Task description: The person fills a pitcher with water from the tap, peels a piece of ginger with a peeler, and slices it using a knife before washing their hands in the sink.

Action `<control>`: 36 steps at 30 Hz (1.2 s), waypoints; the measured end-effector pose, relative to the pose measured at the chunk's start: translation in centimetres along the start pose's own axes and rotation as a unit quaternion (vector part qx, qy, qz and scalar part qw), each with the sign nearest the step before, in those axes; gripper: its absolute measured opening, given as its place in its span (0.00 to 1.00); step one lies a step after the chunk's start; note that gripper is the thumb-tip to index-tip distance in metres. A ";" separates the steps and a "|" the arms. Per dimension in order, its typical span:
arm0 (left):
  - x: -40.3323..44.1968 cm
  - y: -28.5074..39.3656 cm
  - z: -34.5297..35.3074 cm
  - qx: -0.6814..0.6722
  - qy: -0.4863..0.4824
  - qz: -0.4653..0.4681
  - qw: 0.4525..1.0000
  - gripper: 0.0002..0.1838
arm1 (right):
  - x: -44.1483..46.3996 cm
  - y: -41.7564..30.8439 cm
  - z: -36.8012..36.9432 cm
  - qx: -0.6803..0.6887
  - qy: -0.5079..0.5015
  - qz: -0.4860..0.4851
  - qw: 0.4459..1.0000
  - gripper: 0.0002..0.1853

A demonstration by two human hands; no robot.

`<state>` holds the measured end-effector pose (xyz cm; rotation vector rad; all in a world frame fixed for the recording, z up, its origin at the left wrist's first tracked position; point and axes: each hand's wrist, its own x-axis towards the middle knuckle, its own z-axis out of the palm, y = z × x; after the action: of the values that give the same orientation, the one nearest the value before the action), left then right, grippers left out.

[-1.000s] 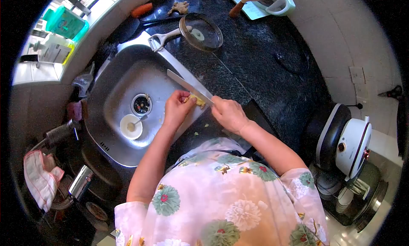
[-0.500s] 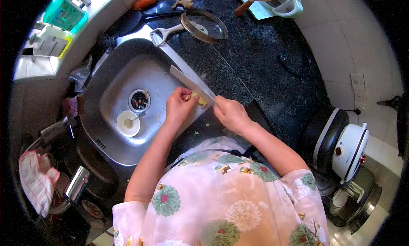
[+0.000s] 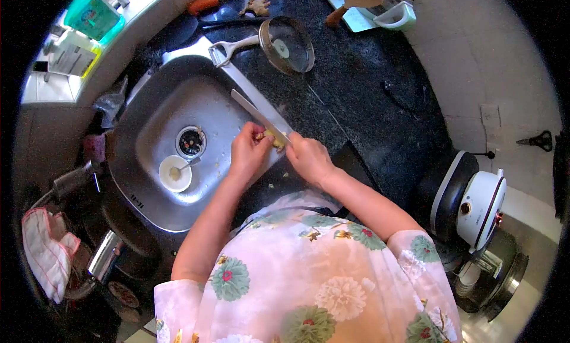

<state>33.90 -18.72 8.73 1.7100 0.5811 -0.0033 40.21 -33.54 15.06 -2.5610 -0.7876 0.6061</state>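
Over the right rim of the sink, my left hand (image 3: 248, 152) pinches a peeled yellow piece of ginger (image 3: 278, 142) in closed fingers. My right hand (image 3: 310, 159) is wrapped around the handle of a kitchen knife (image 3: 254, 110). The blade lies against or just over the ginger, its tip pointing up and left across the sink; exact contact is hard to make out. Below the hands, small pale scraps (image 3: 271, 185) lie on the dark counter.
The steel sink (image 3: 148, 111) holds a white bowl (image 3: 168, 166) with a spoon. Beyond its rim are a white peeler (image 3: 237, 44), a glass lid (image 3: 300, 45), a ginger root (image 3: 255, 8) and a carrot (image 3: 203, 5). A white electric cooker (image 3: 475, 206) stands right.
My right hand and the knife have shifted slightly left toward my left hand, and the blade now shows narrower. The surroundings have shifted slightly with the camera.
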 end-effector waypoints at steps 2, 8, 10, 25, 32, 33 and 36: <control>0.3 0.2 0.1 -0.001 0.001 0.009 1.000 0.12 | 0.2 -0.4 -0.2 -0.010 -0.004 0.014 1.000 0.08; -0.3 0.7 0.4 0.020 0.016 0.042 0.999 0.12 | 0.5 -0.3 0.1 0.010 0.018 0.015 1.000 0.08; -0.4 0.7 0.6 0.045 0.041 0.068 0.996 0.12 | 0.6 -0.2 0.6 0.008 0.026 0.021 0.999 0.09; -0.7 0.8 0.6 0.027 0.059 0.082 0.995 0.12 | 0.4 -0.3 0.7 0.006 0.029 0.017 0.999 0.10; -2.0 1.9 1.0 0.087 0.090 0.199 0.972 0.08 | 1.3 0.2 1.4 0.031 0.047 -0.001 0.998 0.10; -2.1 2.2 1.0 0.096 0.086 0.215 0.968 0.08 | 1.5 0.5 1.4 0.034 0.047 -0.006 0.998 0.10; -2.8 2.2 0.9 0.105 0.099 0.227 0.963 0.07 | 1.7 0.6 1.3 0.045 0.044 -0.016 0.998 0.10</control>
<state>32.57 -20.83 11.41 2.0338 0.3286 0.4507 41.10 -32.64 13.18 -2.4698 -0.7517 0.5039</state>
